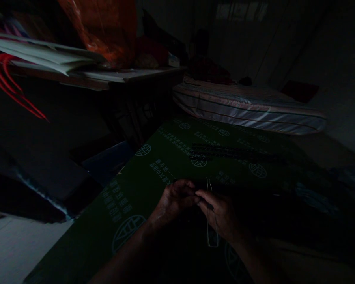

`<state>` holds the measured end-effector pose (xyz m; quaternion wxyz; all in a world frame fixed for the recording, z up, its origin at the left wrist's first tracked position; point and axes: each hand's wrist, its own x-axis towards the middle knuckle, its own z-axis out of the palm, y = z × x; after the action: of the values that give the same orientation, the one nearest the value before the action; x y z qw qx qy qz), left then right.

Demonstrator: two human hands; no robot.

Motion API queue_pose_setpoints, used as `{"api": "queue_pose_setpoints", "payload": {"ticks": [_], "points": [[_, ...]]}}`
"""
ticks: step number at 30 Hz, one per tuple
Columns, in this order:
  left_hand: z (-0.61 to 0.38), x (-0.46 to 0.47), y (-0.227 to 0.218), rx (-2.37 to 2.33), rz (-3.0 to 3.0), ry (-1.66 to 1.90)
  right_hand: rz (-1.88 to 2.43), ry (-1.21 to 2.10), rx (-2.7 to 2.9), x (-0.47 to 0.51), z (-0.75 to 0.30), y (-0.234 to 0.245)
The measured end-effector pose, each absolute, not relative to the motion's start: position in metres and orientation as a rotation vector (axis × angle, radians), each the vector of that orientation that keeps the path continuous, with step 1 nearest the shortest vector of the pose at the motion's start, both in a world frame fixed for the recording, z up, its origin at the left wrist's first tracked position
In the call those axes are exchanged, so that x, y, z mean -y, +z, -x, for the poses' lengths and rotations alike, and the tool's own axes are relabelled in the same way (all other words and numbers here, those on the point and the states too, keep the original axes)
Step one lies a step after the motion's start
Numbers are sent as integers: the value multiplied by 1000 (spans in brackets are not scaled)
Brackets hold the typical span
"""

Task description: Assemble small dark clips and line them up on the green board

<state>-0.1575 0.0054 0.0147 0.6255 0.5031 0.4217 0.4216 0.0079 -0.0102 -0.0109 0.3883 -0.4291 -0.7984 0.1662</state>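
The scene is very dark. My left hand (174, 201) and my right hand (221, 215) meet fingertip to fingertip low in the middle, over a green printed sheet (154, 165). Both are closed in a pinch on something small that I cannot make out. A thin tool like pliers or tweezers (210, 228) runs under my right hand, its tips showing above the fingers. A row of dark thin pieces (225, 152) lies on the sheet beyond my hands.
A striped mattress (245, 106) lies on the floor behind the sheet. At the left stands a dark table (130, 77) with papers, red cords (8, 86) and an orange bag (106, 31). Pale floor shows bottom left.
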Motion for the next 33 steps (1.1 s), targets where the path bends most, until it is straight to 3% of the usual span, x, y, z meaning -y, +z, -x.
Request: {"api": "queue_pose_setpoints", "payload": {"ticks": [5,9,19,33], "points": [[157,-6,15,-998,-1185,962,1117,542,2062,6,-12,1],[156,-6,18,-1070,-1140,959,1231,440,1999,-22,-32,6],[158,-7,20,-1160,-1223,867,1573,270,2053,-117,-82,-31],[158,-12,9,-1178,-1275,864,1628,66,1801,-118,-135,-27]]}}
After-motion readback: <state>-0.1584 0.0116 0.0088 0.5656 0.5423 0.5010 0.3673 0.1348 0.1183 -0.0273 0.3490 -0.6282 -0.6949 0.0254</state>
